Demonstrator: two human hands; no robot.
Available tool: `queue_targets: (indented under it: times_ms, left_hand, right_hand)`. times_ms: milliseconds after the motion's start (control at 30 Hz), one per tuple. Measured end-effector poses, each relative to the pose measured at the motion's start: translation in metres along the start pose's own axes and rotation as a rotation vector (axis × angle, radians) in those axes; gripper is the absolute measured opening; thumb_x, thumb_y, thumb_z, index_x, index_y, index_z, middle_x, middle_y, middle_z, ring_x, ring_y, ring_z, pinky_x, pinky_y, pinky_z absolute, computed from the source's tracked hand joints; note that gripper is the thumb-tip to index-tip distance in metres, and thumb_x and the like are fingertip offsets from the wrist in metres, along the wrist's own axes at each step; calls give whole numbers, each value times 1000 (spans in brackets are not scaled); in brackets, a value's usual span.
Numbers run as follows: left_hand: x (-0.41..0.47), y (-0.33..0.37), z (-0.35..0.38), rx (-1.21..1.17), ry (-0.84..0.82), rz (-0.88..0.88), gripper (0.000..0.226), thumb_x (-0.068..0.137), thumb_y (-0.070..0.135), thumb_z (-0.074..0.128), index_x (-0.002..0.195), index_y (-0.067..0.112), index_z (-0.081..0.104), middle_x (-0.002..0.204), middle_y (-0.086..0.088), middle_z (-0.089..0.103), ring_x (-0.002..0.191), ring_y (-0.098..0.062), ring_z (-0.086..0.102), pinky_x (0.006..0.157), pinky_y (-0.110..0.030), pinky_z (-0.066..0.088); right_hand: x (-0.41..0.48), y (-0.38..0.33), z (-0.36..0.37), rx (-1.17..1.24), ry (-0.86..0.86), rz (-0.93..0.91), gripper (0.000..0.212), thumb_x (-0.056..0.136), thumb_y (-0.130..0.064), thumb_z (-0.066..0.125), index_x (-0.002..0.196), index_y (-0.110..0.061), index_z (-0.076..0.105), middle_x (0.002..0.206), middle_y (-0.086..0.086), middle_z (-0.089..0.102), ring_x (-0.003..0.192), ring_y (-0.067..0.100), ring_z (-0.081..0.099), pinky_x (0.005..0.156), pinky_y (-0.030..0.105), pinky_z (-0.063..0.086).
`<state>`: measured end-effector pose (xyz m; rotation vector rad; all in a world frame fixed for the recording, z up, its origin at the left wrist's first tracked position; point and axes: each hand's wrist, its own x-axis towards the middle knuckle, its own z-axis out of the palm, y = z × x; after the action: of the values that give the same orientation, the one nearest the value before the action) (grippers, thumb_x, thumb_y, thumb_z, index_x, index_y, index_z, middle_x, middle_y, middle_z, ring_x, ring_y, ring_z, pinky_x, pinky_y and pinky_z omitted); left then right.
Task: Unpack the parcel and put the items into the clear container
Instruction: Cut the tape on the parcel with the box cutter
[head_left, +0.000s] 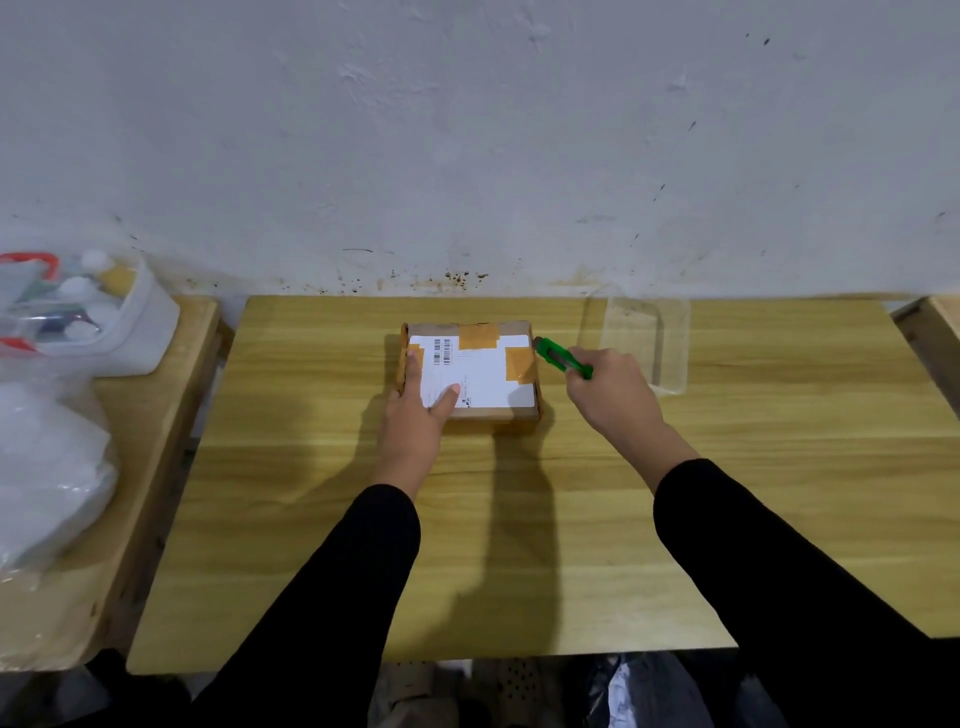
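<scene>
A small cardboard parcel (483, 371) with a white label and brown tape lies flat near the far middle of the wooden table (519, 519). My left hand (418, 415) rests flat on its left side, fingers spread over the label. My right hand (613, 395) grips a green utility knife (563, 358), whose tip touches the parcel's far right edge. A clear container (644, 340) stands empty on the table just behind and to the right of my right hand.
On a side table at the left stands a white bin (104, 322) holding several small bottles and items, with crumpled clear plastic bags (47, 467) in front of it. Another table's corner (935, 332) shows at the far right. A wall runs behind.
</scene>
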<state>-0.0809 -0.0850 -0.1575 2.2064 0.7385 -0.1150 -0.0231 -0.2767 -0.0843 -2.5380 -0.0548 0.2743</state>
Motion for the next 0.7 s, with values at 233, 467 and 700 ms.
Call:
queue_targets:
  times_ms: [233,467,700]
  left_hand:
    - [1,1,1,15,20,-29,70,90,56,43,147,41,4,143,-21,36,127,-37,39,97,-43,40]
    - [3,2,-1,11,16,-48,70,91,55,43,147,40,5,145,-20,33,129,-37,38,97,-43,39]
    - [-5,1,-4,84,39,10,68,92,55,37,148,35,5,139,-18,38,123,-34,42,92,-40,40]
  right_hand:
    - [-5,-3,-4,-36,-72,1,29,84,-10,42,100,-10,66,76,10,57,57,25,48,49,28,39]
    - [-28,5,3,5,-53,13,31,83,-11,44,105,-12,66,81,17,66,56,27,48,49,29,37]
    - [-63,34,9,170,6,37,34,88,-17,49,119,-22,62,74,9,67,49,18,47,46,26,36]
